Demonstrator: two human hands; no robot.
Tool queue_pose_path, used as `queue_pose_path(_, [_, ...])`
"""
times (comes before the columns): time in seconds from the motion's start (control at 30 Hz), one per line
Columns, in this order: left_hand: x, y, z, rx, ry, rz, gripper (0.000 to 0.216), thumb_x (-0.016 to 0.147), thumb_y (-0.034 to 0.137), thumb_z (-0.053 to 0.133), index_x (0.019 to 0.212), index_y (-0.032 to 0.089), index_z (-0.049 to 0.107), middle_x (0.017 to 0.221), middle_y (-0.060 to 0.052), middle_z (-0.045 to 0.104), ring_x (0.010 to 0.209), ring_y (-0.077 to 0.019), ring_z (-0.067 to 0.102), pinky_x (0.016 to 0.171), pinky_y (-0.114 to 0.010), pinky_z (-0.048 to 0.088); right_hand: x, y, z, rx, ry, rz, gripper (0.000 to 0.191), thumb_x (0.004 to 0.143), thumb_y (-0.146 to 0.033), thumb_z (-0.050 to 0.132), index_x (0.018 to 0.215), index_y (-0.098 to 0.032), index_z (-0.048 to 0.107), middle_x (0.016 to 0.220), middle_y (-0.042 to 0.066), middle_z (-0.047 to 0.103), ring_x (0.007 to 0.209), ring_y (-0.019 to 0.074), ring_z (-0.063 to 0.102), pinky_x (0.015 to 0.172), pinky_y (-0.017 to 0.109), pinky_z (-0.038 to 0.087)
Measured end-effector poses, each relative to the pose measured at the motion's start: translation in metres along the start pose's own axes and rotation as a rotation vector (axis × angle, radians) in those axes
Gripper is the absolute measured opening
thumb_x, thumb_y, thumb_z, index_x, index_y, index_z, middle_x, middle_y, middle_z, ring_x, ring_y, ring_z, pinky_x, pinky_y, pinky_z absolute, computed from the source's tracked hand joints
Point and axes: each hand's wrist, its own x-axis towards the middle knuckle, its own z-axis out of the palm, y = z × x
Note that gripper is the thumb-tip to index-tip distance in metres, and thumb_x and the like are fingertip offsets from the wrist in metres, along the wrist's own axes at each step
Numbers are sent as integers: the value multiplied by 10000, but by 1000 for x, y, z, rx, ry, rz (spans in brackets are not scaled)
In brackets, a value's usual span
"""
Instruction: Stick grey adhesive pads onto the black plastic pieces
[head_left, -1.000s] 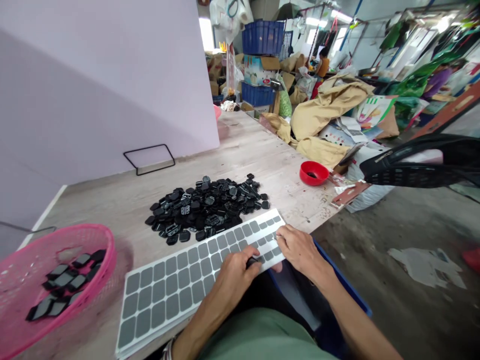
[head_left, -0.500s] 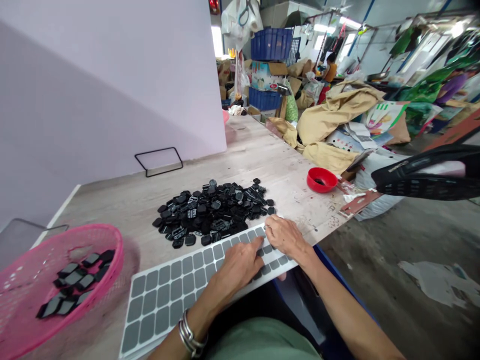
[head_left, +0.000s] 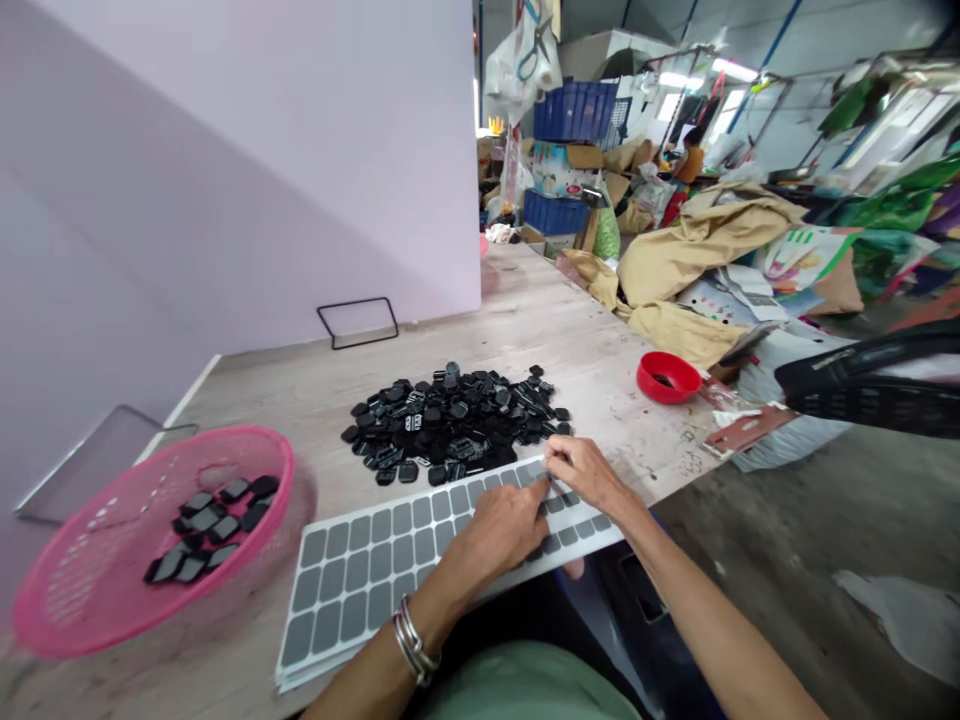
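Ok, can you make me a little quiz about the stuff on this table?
1. True or false: the pink basket has black pieces in it.
2. The small bowl farther off than the right hand is: A red, B blue, C yellow.
3. What does the left hand rest on?
Key: 1 true; 2 A; 3 the sheet of grey squares.
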Motion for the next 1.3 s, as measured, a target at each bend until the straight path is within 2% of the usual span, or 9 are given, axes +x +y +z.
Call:
queue_pose_path(0.1, [-10, 0, -5, -7, 13, 4, 228, 759, 170, 484, 924, 207, 638, 626, -45, 616, 648, -234, 603, 604, -292, 369, -7, -6, -3, 131, 20, 6, 186, 840, -285, 441, 717, -193, 546, 627, -43, 509, 604, 118, 487, 562, 206, 363])
queue_pose_path(0.2, [-34, -10, -36, -10, 104, -84, 234, 852, 239, 421, 921, 226, 644, 724, -55, 665, 686, -215, 614, 615, -278, 371, -21, -4, -5, 221, 32, 52, 204, 842, -327, 435, 734, -196, 548, 605, -45, 480, 577, 121, 465, 533, 210, 363])
queue_pose_path(0.4, [-113, -58, -142, 555, 391, -733, 303, 912, 293, 326, 926, 186, 609, 785, -87, 654, 688, -229, 579, 584, -288, 340, -49, 14, -7, 407, -19, 246, 220, 823, -363, 441, 811, -204, 592, 660, -25, 528, 618, 148, 508, 557, 241, 415])
queue_pose_path(0.5, [-138, -77, -167, 814, 416, -800, 344, 920, 333, 306, 953, 158, 600, 927, -134, 636, 795, -273, 567, 622, -318, 369, -58, 16, -3, 495, -47, 322, 235, 819, -380, 461, 896, -212, 606, 695, -15, 548, 649, 163, 523, 581, 262, 426])
queue_pose_path(0.67, [-117, -85, -144, 730, 490, -634, 336, 911, 319, 360, 1068, 133, 591, 1022, -141, 616, 929, -273, 549, 775, -348, 405, -64, 10, 1, 528, -68, 337, 241, 827, -376, 459, 929, -218, 610, 691, -13, 559, 640, 162, 520, 590, 270, 413])
queue_pose_path(0.9, [-55, -94, -74, 414, 261, -401, 194, 864, 159, 411, 948, 147, 586, 993, -126, 575, 954, -259, 521, 790, -361, 405, -73, 8, -2, 549, -59, 348, 225, 826, -377, 483, 910, -210, 607, 631, -40, 488, 584, 134, 465, 553, 242, 373])
queue_pose_path(1.1, [-48, -94, -78, 250, 266, -364, 247, 896, 181, 318, 870, 147, 562, 908, -114, 590, 887, -242, 552, 771, -363, 403, -79, 3, 4, 553, -100, 331, 251, 819, -388, 494, 928, -206, 630, 704, -14, 535, 652, 150, 488, 595, 249, 388])
queue_pose_path(1.2, [-52, -72, -78, 26, 131, -285, 214, 885, 257, 369, 843, 182, 565, 756, -22, 623, 683, -159, 575, 625, -263, 419, -79, -16, 10, 688, -164, 254, 299, 847, -364, 493, 1085, -220, 602, 729, -19, 512, 605, 125, 467, 592, 254, 385])
queue_pose_path(1.3, [-55, -44, -61, -560, -140, -250, 165, 826, 280, 471, 938, 184, 543, 649, 22, 619, 486, -93, 496, 476, -201, 357, -78, -37, 17, 837, -249, 164, 379, 848, -314, 505, 1216, -235, 549, 765, -20, 496, 592, 102, 440, 578, 245, 371])
